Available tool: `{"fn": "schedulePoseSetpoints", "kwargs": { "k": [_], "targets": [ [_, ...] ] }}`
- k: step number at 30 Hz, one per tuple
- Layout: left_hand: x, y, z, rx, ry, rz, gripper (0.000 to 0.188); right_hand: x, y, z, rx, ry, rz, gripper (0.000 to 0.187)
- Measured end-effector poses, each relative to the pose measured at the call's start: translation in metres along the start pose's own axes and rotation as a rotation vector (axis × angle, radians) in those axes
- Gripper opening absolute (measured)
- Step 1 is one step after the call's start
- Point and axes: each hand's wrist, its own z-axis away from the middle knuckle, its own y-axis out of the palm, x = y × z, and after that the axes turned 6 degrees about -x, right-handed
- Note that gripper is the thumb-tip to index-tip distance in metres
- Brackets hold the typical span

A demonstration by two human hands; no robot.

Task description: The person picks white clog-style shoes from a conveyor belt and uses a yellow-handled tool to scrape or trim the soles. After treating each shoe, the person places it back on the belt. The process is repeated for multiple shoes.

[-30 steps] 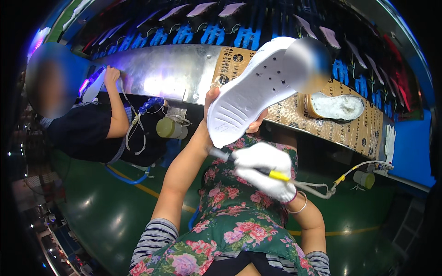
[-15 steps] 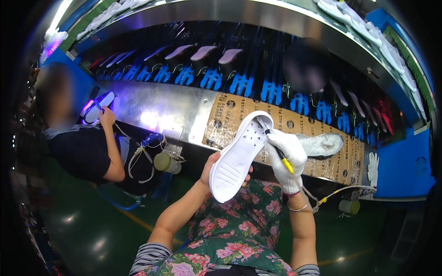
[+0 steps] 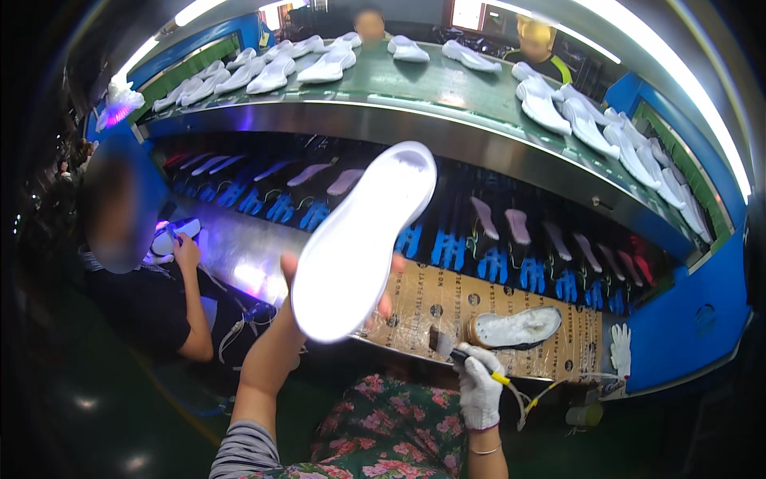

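Note:
My bare left hand (image 3: 286, 302) grips a white shoe sole (image 3: 363, 247), held up and tilted in front of the lower rack. The thumb shows at its left edge and fingertips at its right. The sole's upward face is glaring, so its inner detail is washed out. Lower right, my white-gloved right hand (image 3: 480, 389) is closed around a brush (image 3: 463, 354) with a dark handle and a yellow fitting joined to a hose. Its flat bristles point left, over the cardboard. Just beyond the brush lies a pale, worn sole-shaped piece (image 3: 519, 327) with a brown end.
Printed cardboard (image 3: 427, 299) covers the bench. Behind it, blue clamps (image 3: 447, 250) hang along a dark rack. Above, a green conveyor (image 3: 447, 88) carries several white soles. A co-worker (image 3: 136, 295) handles a sole at left. A spare glove (image 3: 620, 350) hangs at right.
The sole has risen up and left, away from my right hand. My right hand has dropped with the brush, now apart from the sole. The view has tilted up, showing more conveyor.

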Motion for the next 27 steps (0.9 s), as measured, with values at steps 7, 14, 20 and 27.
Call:
{"fn": "schedulePoseSetpoints", "kwargs": {
  "k": [7, 14, 20, 27],
  "targets": [
    [-0.102, -0.045, -0.191, -0.311, 0.344, 0.153, 0.11, -0.054, 0.018, 0.006, 0.129, 0.115, 0.095, 0.018],
    [-0.079, -0.056, -0.194, -0.637, 0.521, -0.752, 0.074, -0.054, -0.004, 0.005, 0.046, 0.189, 0.129, 0.017],
    [-0.147, -0.082, -0.231, -0.855, 0.818, -2.207, 0.12, -0.063, -0.009, 0.009, 0.053, 0.232, 0.142, 0.019],
    [-0.141, -0.101, -0.283, -0.948, 0.708, -2.237, 0.119, -0.074, -0.018, 0.007, 0.012, 0.25, 0.138, 0.02]
  ]
}}
